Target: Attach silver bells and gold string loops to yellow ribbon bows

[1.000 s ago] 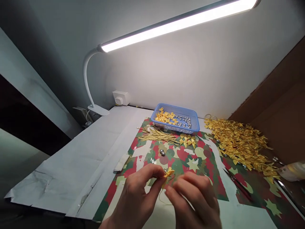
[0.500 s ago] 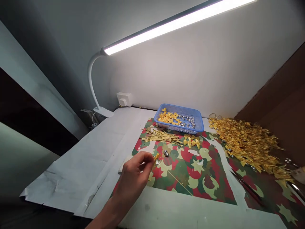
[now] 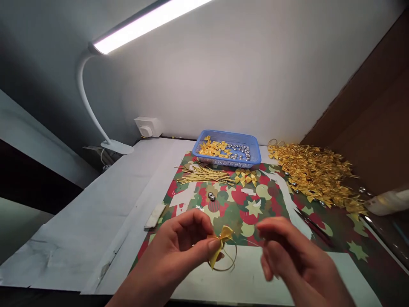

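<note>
Yellow bow: six o'clock from the blue basket
Left hand: thumb and fingers pinching the bow
Right hand: three o'clock from the bow, half open, empty

Bottom: two hands, one left hand, one right hand; one yellow bow between them. Centre: two loose silver bells, one blue basket, one bundle of yellow strips, too crowded to count. Right: one bow heap, likewise uncountable; one bottle. Upper left: one lamp.
</note>
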A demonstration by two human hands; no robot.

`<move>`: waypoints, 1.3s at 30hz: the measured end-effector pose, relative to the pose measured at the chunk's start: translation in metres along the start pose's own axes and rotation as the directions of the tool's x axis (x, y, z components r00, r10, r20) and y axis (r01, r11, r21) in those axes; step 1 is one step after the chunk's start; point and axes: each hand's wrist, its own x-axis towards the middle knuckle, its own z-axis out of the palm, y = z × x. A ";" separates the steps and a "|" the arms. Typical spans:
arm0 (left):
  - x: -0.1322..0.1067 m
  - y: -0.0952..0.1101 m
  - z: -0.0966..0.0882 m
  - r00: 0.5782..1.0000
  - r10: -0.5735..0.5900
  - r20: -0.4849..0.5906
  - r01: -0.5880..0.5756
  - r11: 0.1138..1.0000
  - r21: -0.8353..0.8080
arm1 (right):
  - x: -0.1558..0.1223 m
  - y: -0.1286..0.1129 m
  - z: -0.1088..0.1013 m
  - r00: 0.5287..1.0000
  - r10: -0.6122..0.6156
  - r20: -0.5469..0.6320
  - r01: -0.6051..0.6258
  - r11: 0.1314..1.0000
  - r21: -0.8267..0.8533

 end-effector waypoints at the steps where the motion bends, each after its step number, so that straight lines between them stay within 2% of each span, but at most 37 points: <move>1: -0.002 0.001 0.002 1.000 0.001 0.010 -0.001 0.999 0.045 | 0.005 -0.005 0.006 0.996 0.028 0.081 -0.029 1.000 0.002; 4: -0.005 0.002 0.007 0.999 0.028 0.017 -0.031 0.984 0.176 | 0.020 -0.010 0.017 0.952 0.054 0.301 -0.033 0.997 -0.075; 7: -0.007 -0.001 0.007 0.995 0.094 0.015 -0.095 0.963 0.254 | 0.025 -0.006 0.020 0.930 0.043 0.366 0.017 0.987 -0.159; 11: -0.010 -0.004 0.007 0.985 0.171 0.005 -0.165 0.943 0.290 | 0.020 0.002 0.023 0.949 0.076 0.305 -0.041 0.992 -0.120; 16: -0.011 -0.012 0.009 0.981 0.183 -0.070 -0.156 0.947 0.281 | 0.015 0.005 0.029 0.971 0.124 0.205 -0.117 0.992 -0.049; 19: -0.011 -0.019 0.009 0.975 0.219 -0.047 -0.192 0.927 0.322 | 0.016 0.007 0.029 0.957 0.174 0.233 -0.171 0.985 -0.035; 22: -0.011 -0.024 0.005 0.946 0.323 -0.016 -0.275 0.828 0.489 | 0.016 0.009 0.027 0.934 0.226 0.278 -0.232 0.973 -0.012; 25: -0.009 -0.022 0.004 0.937 0.344 0.055 -0.309 0.746 0.590 | 0.016 0.010 0.027 0.951 0.170 0.260 -0.171 0.985 -0.017; 30: -0.005 -0.017 0.006 0.937 0.338 0.083 -0.318 0.732 0.603 | 0.015 0.011 0.027 0.971 0.052 0.233 -0.029 0.994 -0.102; 39: -0.006 -0.018 0.007 0.942 0.324 0.085 -0.298 0.696 0.653 | 0.014 0.011 0.031 0.979 0.069 0.194 -0.057 0.996 -0.068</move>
